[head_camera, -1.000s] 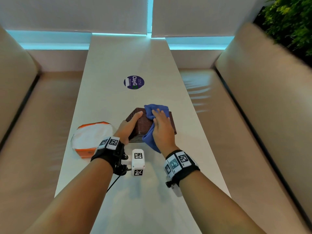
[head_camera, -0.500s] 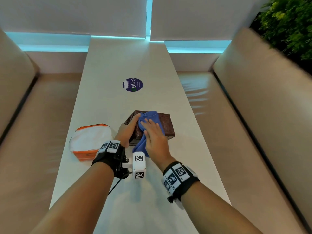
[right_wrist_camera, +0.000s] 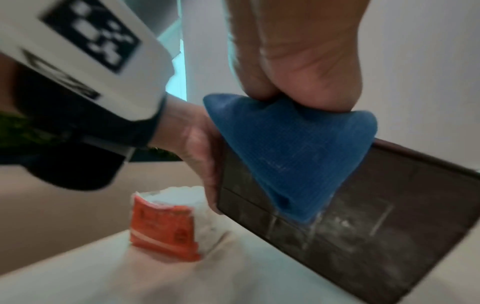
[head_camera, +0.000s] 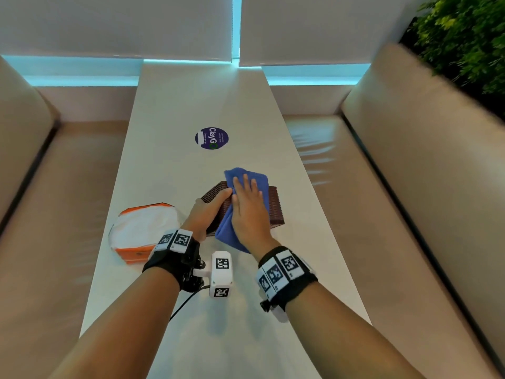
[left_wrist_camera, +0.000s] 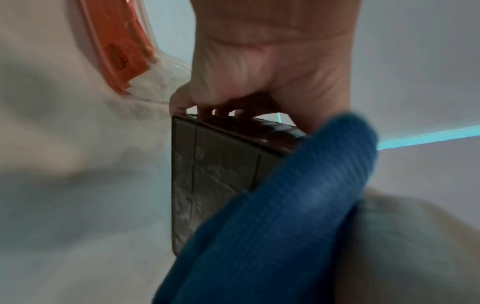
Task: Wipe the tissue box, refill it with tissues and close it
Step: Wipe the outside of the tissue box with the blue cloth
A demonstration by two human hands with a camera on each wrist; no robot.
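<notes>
- The wiping step is judged to be in hand: the box [head_camera: 274, 205] is being rubbed with a blue cloth [head_camera: 247, 177], and refilling and closing are not yet begun.
- The right hand [head_camera: 247, 206] is laid flat on the cloth, fingers straight and pressed down onto the box top; nothing is gripped by it.
- The left hand [head_camera: 209, 212] is curled round the box's left end, by which the box is steadied.
- The box is found mid-counter [head_camera: 191, 105], just right of the tissue pack [head_camera: 144, 228], with which no contact is seen.
- Its long axis is set roughly across the counter, left to right, slightly skewed; in the wrist views its near side appears lifted off the counter.
- The next move is judged to call for remaining faces to be wiped, the cloth put aside, and the box opened for the pack's tissues.
</notes>
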